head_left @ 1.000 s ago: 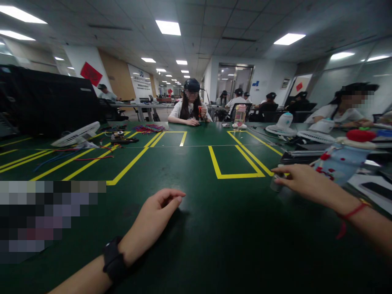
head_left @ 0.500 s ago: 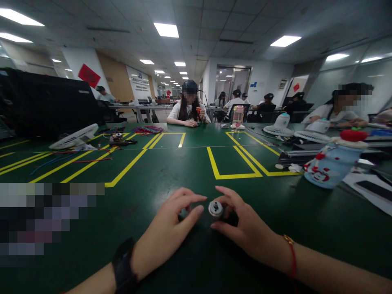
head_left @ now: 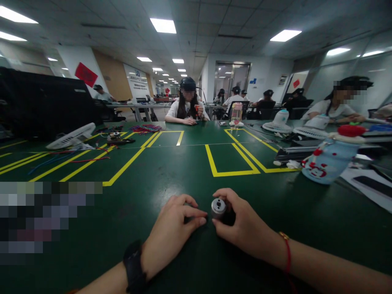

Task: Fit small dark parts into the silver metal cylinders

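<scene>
Head view: both hands met at the small metal motor [head_left: 218, 207] on the green table [head_left: 183, 163].
The right hand [head_left: 241, 228] had brought it from the yellow lines [head_left: 235, 173] and grasped it; the left hand [head_left: 174, 232] pinched beside it.

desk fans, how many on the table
3: one desk fan lying at far left, an upright one at right, another beside it. Clutter may hide more.

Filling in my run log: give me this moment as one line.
right hand: grip on small metal cylinder | left hand: fingertips beside it | surface: green table
</scene>
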A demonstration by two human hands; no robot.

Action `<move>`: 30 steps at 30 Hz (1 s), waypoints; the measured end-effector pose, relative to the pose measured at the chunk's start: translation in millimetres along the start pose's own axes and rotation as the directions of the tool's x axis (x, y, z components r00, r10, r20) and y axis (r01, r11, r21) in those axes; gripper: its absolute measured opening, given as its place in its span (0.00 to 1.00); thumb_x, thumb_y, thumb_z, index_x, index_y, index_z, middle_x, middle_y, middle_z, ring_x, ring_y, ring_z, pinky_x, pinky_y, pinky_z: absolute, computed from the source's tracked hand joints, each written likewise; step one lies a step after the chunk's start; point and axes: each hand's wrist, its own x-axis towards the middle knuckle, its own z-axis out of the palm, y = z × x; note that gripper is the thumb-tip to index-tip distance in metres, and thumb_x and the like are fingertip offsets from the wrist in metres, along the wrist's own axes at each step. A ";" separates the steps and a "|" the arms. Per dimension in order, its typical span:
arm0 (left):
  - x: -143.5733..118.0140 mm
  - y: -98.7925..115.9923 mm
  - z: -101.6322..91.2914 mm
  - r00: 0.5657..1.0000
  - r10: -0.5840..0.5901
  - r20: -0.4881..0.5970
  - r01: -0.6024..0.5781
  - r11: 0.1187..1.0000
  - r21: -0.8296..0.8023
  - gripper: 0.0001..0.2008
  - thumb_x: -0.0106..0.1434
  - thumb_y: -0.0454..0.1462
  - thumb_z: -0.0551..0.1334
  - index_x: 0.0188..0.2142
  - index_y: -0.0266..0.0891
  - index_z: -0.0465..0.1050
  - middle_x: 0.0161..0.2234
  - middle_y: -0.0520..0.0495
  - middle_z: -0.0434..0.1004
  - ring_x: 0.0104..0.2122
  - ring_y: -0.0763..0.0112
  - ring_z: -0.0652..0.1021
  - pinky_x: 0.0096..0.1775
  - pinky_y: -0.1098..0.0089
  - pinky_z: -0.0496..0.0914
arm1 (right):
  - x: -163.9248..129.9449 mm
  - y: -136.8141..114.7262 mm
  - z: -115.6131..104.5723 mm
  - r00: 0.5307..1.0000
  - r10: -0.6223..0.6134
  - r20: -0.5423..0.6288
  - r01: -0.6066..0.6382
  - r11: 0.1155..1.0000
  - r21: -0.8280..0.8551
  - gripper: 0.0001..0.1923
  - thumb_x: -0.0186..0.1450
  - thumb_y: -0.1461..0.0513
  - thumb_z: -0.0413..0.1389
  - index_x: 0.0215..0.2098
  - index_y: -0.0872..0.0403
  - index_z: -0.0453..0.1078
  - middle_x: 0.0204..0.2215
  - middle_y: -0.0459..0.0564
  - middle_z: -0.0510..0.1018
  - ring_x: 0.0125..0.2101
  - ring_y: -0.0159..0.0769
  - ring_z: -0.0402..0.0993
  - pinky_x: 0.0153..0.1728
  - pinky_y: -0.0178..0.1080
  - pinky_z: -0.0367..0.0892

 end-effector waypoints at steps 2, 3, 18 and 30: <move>-1.5 -1.5 0.7 1.000 0.007 0.017 -0.007 1.000 0.008 0.08 0.59 0.42 0.63 0.39 0.53 0.79 0.41 0.50 0.74 0.43 0.61 0.71 0.45 0.61 0.64 | -0.1 0.7 -1.2 0.999 -0.034 0.000 0.034 0.999 -0.039 0.22 0.56 0.63 0.57 0.49 0.50 0.61 0.44 0.46 0.71 0.42 0.30 0.68 0.44 0.35 0.63; -1.9 -1.3 -1.5 1.000 -0.004 0.019 0.004 1.000 -0.023 0.11 0.60 0.42 0.63 0.43 0.53 0.78 0.41 0.50 0.74 0.42 0.61 0.72 0.45 0.62 0.65 | 0.9 2.0 -4.8 0.999 -0.036 -0.008 0.035 0.997 -0.065 0.21 0.56 0.61 0.56 0.49 0.49 0.61 0.44 0.46 0.71 0.43 0.30 0.68 0.45 0.35 0.63; 3.7 -22.5 -26.9 0.918 -0.334 -0.214 0.263 0.916 -0.303 0.20 0.63 0.50 0.55 0.45 0.40 0.74 0.39 0.46 0.78 0.38 0.59 0.76 0.39 0.63 0.67 | 22.2 59.6 -120.9 0.966 0.132 -0.221 -0.251 0.677 -0.692 0.33 0.53 0.49 0.59 0.52 0.57 0.65 0.49 0.61 0.69 0.47 0.51 0.66 0.44 0.52 0.63; 1.9 -24.0 -25.7 0.927 -0.305 -0.216 0.232 0.923 -0.308 0.19 0.63 0.48 0.55 0.44 0.40 0.74 0.40 0.46 0.78 0.40 0.59 0.76 0.41 0.63 0.67 | 17.6 11.7 -53.6 0.989 -0.122 0.088 0.149 0.845 -0.514 0.12 0.65 0.59 0.48 0.37 0.53 0.73 0.36 0.50 0.75 0.36 0.35 0.68 0.39 0.41 0.64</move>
